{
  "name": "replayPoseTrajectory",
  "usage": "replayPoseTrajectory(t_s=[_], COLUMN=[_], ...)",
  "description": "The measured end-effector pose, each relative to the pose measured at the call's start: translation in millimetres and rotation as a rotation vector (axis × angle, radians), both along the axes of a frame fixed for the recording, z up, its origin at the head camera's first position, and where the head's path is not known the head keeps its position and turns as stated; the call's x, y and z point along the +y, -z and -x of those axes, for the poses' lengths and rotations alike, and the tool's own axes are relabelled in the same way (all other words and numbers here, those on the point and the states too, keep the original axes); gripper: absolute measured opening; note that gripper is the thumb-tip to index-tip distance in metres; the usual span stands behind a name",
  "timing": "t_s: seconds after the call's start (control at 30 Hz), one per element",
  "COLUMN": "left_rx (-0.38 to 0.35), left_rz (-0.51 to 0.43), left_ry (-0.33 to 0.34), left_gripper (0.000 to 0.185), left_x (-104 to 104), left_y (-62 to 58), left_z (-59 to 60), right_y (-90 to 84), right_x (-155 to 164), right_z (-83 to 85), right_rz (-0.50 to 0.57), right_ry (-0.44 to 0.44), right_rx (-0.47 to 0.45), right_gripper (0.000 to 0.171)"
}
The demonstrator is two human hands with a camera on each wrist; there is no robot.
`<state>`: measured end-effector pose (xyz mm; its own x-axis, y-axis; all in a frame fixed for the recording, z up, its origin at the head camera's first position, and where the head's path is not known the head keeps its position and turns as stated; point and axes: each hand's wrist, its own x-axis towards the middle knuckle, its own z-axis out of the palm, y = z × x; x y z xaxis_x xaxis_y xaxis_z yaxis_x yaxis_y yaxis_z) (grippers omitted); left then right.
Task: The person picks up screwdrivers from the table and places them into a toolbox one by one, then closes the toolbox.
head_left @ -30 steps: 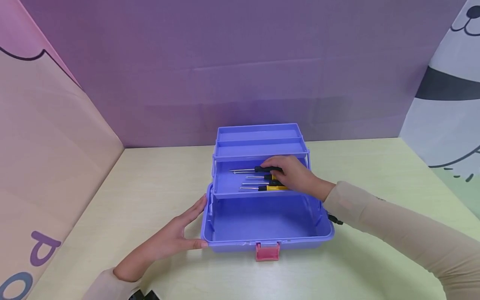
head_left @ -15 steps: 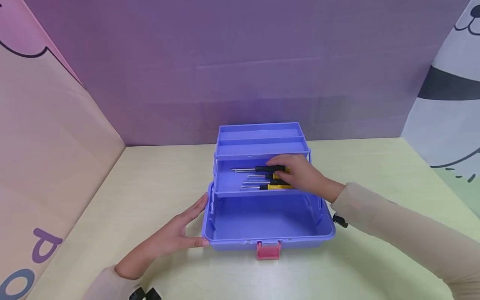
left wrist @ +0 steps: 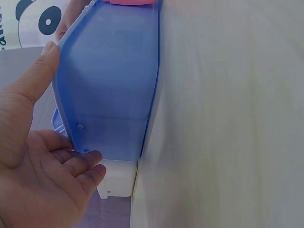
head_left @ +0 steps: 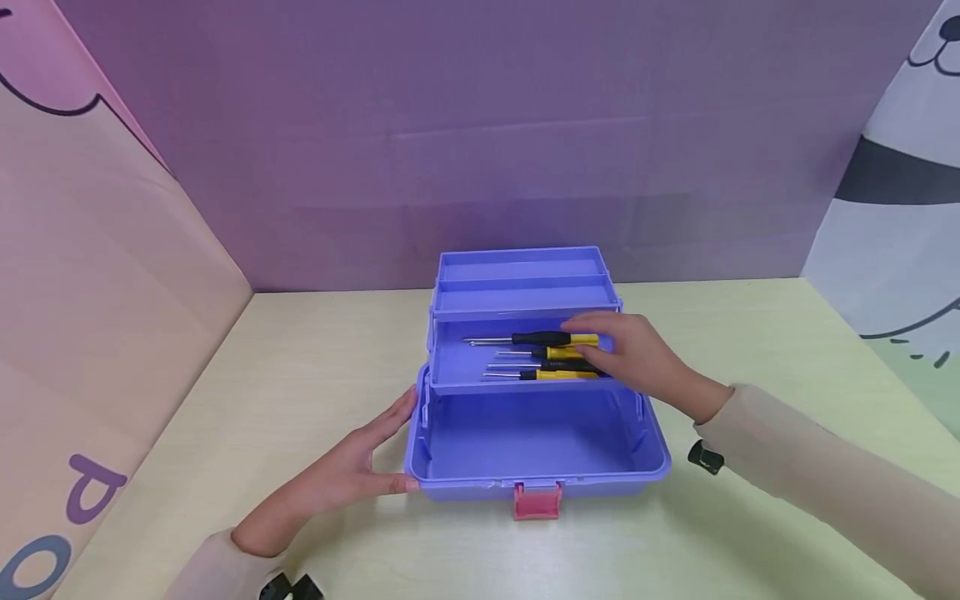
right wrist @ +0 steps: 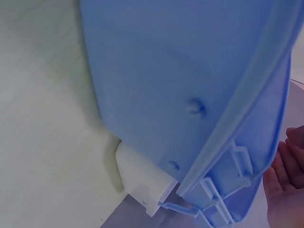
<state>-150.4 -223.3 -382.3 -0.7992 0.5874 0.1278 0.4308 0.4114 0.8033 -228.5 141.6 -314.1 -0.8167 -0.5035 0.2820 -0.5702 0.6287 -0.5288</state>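
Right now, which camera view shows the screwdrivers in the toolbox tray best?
The head view: four screwdrivers lie side by side in the tray, beside the right hand. Both wrist views show only the toolbox's blue outer wall, no screwdrivers.

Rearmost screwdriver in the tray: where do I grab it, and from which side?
Take the rearmost screwdriver by its black and yellow handle, coming from above on the right, where the right hand already is. It lies flat, shaft pointing left, and the handle is its thickest part; the tray's back wall crowds it from behind.
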Motion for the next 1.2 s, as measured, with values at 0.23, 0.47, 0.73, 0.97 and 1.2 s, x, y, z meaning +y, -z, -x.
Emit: replayPoseTrajectory(t_s=[0.23, 0.47, 0.73, 0.97, 1.2], left_rx=[-0.002, -0.004, -0.002, -0.002, 0.003], left_rz=[-0.010, -0.002, -0.003, -0.015, -0.017], left_ry=[0.004, -0.008, -0.010, 0.004, 0.002], left_gripper=[0.097, 0.097, 0.097, 0.097, 0.098], left_x=[-1, -3, -3, -3, -3], left_y=[1.0, 1.6, -0.2, 1.8, 1.4], left_z=[1.0, -1.2, -0.5, -1.1, -0.6], right_y=[4.0, 14.1, 18.8, 27.4, 28.0], right_x=[17, 32, 43, 50, 57], right_z=[-17.9, -32.1, -47.5, -60.7, -62.6], right_rz=[0.003, 0.067, 0.107, 0.129, 0.269], right_ry=[-0.035, -0.062, 0.001, 0.017, 0.000], right_rx=[0.035, 0.169, 0.178, 0.124, 0.026], right_gripper=[0.034, 0.034, 0.042, 0.045, 0.052])
